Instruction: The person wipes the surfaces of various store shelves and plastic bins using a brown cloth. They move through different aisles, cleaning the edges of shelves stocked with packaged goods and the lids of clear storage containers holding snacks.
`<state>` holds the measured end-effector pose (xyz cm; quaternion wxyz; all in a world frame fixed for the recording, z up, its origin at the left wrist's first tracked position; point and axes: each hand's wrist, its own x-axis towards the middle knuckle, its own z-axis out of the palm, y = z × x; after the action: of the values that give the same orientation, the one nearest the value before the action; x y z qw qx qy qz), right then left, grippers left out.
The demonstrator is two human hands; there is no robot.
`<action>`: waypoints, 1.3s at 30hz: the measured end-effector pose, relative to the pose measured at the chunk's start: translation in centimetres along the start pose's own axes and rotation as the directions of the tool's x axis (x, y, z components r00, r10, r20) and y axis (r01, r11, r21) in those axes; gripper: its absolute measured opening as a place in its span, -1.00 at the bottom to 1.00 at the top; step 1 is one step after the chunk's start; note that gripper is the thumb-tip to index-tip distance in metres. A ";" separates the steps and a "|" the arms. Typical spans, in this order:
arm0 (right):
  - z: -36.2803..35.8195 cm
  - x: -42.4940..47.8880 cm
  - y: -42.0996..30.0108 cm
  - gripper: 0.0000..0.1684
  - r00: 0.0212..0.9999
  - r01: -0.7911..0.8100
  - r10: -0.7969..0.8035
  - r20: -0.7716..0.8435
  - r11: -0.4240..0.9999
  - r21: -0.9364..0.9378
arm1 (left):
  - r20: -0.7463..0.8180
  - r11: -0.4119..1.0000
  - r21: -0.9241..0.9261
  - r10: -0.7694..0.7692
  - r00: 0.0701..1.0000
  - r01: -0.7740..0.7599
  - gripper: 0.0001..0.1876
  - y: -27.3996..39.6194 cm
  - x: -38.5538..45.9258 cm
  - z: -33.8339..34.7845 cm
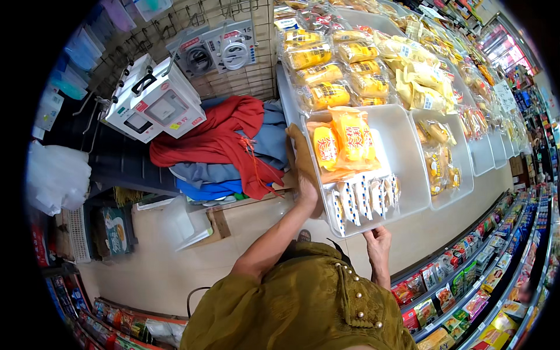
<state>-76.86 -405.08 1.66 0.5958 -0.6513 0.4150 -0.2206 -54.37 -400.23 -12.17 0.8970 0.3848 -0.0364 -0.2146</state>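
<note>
My left hand (302,164), in a brown glove or covering that leaves the wrist bare, lies against the left side of a clear plastic bin (411,175). Beneath the near edge of that bin is my right hand (379,239), its fingers touching the underside and partly hidden by it. The bin holds orange-wrapped snack packs (353,136) in its far left part. Several small white packets with blue checks (362,197) stand in a row along its near side. How firmly my left hand grips cannot be made out.
Packaged bread rolls (326,94) fill the display beyond. Another bin (464,183) with wrapped snacks adjoins on the right. At left are red cloth (218,135) and white appliance boxes (168,105). Shelves of packets (455,258) run along the lower right.
</note>
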 end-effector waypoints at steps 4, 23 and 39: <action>0.4 0.2 -1.2 -0.83 1.000 -0.026 0.026 -0.012 1.000 0.015 | 0.073 0.878 0.457 0.123 0.990 -0.143 -0.53 0.0 3.5 -0.6; 0.6 0.8 -0.6 -0.82 0.995 -0.039 0.028 -0.098 0.994 -0.106 | 0.445 0.337 0.789 0.262 0.856 -0.513 -0.60 0.9 8.9 -1.8; 0.8 0.8 0.7 -0.78 0.993 0.000 -0.019 -0.114 0.987 -0.161 | 0.428 0.290 0.806 0.316 0.847 -0.516 -0.49 0.9 3.9 -2.9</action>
<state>-75.96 -405.20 0.71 0.5152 -0.6854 0.4621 -0.2262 -49.87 -399.28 -13.97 0.5620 0.7579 -0.3279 0.0464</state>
